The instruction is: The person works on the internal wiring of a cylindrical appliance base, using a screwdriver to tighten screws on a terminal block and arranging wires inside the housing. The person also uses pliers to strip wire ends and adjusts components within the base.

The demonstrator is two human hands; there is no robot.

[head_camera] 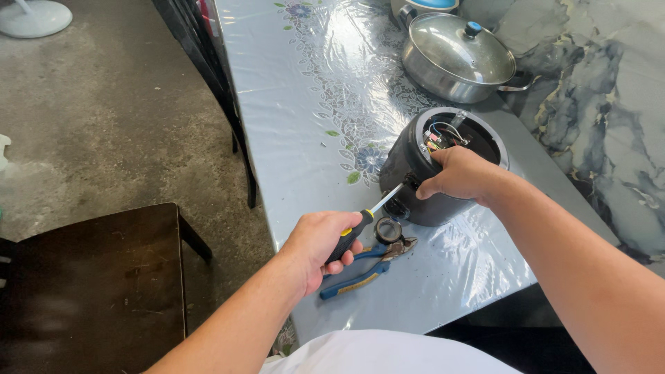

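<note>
Screwdriver going into the side of an upturned cooker body on the worktop.

Head view: left hand (320, 242) clenched round the black-and-yellow handle of a screwdriver (366, 216), shaft angled up and right, tip at a dark fitting on the side wall of the grey appliance body (409, 163). Right hand (460, 174) grips the body's rim, bracing it; base is open, wiring (443, 133) exposed. Body sits near the worktop (291, 104) front edge. Blue-handled pliers (364, 266) and a small black round part (388, 230) lie just below it. Lidded steel pot (458, 59) well behind. Looks like a side fastener being worked; can't tell if the tip is seated. Next turn wants straight pressure and a firm brace, or the tip slips.
</note>
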